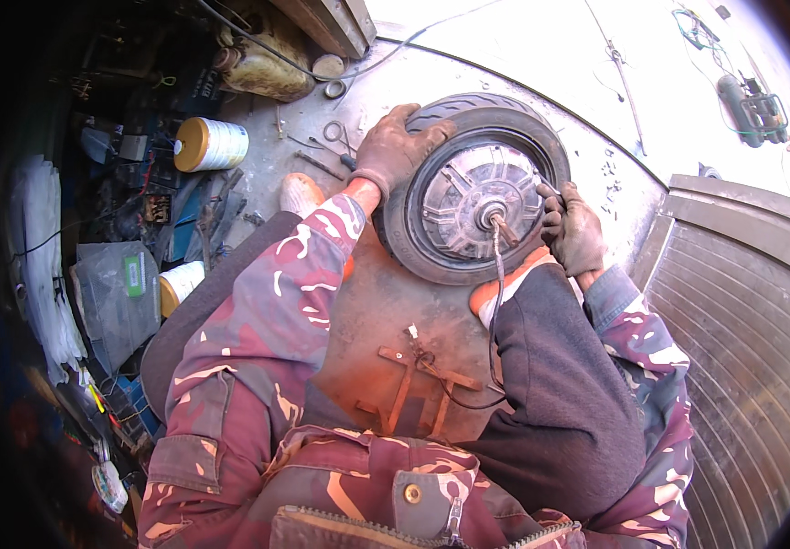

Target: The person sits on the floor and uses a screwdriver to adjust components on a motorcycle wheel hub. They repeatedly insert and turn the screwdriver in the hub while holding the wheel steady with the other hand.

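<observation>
A hub-motor wheel with a black tyre (397, 240) and a scuffed silver hub (457, 197) leans between my feet, its axle side facing me. My left hand (397, 148), in a brown work glove, wraps over the tyre's upper left edge. At the wheel's right edge my gloved right hand (576, 229) has its fingers curled against the rim and tyre; anything inside them is hidden. From the axle a dark sleeved cable (496, 316) hangs down and loops over the ground. It ends near a white connector (412, 331), beside a rusty metal frame (402, 393).
Left of me lie a yellow-lidded white tub (212, 145), a clear plastic bin (118, 291) and cluttered parts. Loose tools (320, 165) rest on the ground beyond my left foot. A ribbed metal shutter panel (742, 348) stands at the right. A stained jerrycan (267, 64) sits far left.
</observation>
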A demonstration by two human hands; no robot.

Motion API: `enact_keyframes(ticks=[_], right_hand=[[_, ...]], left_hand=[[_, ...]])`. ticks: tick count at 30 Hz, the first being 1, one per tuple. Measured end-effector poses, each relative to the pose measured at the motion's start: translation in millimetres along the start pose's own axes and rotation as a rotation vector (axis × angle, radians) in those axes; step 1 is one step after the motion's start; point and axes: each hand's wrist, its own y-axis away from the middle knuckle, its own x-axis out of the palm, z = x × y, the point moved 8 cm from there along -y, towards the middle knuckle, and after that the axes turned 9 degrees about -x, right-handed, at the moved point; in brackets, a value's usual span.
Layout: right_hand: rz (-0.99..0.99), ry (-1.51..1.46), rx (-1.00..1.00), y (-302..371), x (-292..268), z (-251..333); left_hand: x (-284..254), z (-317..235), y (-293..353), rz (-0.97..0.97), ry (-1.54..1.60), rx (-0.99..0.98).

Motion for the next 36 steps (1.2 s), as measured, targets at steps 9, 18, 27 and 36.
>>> enact_keyframes(ticks=[9, 18, 27, 36], right_hand=[[0.021, 1.759, -0.887, 41.8, 29.2, 77.5], [0.203, 1.479, -0.447, 15.4, 24.1, 49.9], [0.147, 0.644, -0.087, 12.9, 10.7, 13.5], [0.176, 1.983, -0.879, 50.8, 59.1, 70.0]], left_hand=[[8.1, 14.4, -9.4, -0.006, 0.027, 0.055], [3.1, 7.8, -0.7, 0.009, 0.063, -0.030], [-0.8, 5.8, 1.4, -0.002, 0.035, -0.057], [5.8, 9.7, -4.8, 0.010, 0.067, 0.001]])
